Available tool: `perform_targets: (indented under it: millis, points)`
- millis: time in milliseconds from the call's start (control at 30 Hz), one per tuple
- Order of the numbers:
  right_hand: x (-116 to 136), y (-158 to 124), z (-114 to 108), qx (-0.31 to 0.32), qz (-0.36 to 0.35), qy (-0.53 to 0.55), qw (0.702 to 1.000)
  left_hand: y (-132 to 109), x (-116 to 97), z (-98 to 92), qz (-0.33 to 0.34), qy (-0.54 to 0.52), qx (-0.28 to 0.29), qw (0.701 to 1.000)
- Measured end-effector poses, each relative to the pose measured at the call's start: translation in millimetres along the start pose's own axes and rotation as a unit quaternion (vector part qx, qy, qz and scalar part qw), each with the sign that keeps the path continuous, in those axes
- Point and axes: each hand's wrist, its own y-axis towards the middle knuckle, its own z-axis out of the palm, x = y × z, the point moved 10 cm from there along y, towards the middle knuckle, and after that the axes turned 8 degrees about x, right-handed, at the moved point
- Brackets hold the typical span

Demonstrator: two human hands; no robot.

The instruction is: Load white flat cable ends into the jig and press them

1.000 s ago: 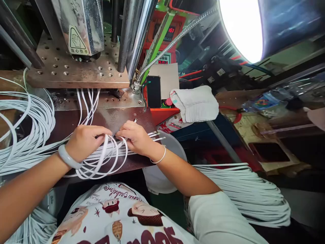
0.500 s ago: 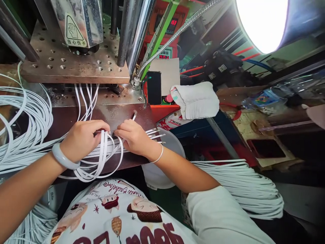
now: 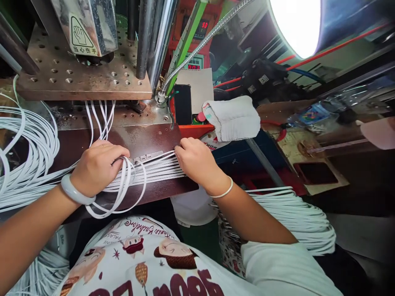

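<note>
My left hand (image 3: pixel 95 168) is closed, with a few white cables (image 3: pixel 125 185) looping down from beside its thumb. A slotted metal strip (image 3: pixel 146 157) shows just right of that thumb; whether the fingers grip it too is hidden. My right hand (image 3: pixel 196 160) is closed in a pinch at the right end of a stretched white cable, and its fingers hide the cable's tip. Under and between both hands, several more white cables (image 3: pixel 157 174) lie side by side on the dark brown work surface (image 3: pixel 145 137).
Behind my hands stands a press with a drilled metal plate (image 3: pixel 86 88), cables running beneath it. Coiled cables (image 3: pixel 27 152) lie at left, a cable bundle (image 3: pixel 296 222) at right. A phone (image 3: pixel 183 105), a white cloth (image 3: pixel 234 119) and a lit lamp (image 3: pixel 298 24) are at the right.
My right hand has moved right, away from my left hand, drawing a cable out straight. The loops under my left hand are fewer, and the slotted strip now shows. The view has shifted slightly.
</note>
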Motion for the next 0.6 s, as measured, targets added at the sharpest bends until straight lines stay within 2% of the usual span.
perform_targets:
  millis: [67, 133, 200, 267, 333, 433, 600]
  points:
    - [1, 0, -1, -0.027, 0.03, 0.025, 0.999, 0, -8, 1.7, 0.029, 0.027, 0.004, 0.999]
    - [1, -3, -7, -0.087, 0.044, 0.077, 0.992, 0, -11, -1.3, 0.032, 0.028, 0.002, 0.999]
    - [0, -7, -12, -0.152, 0.048, 0.131, 0.979, 0, -7, -8.5, 0.006, 0.009, -0.009, 1.0]
    - [-3, -10, -11, -0.19, 0.05, 0.175, 0.965, 0, 2, -9.8, -0.035, -0.012, 0.001, 0.999]
    - [-2, -10, -6, -0.201, 0.042, 0.217, 0.954, 1, 9, -1.3, -0.059, -0.018, 0.039, 0.997]
    - [4, -8, -1, -0.193, 0.02, 0.266, 0.944, 1, 13, 14.1, -0.061, 0.0, 0.077, 0.995]
    - [12, -6, -5, -0.212, 0.007, 0.303, 0.929, -2, 4, 11.0, -0.019, 0.025, 0.017, 0.999]
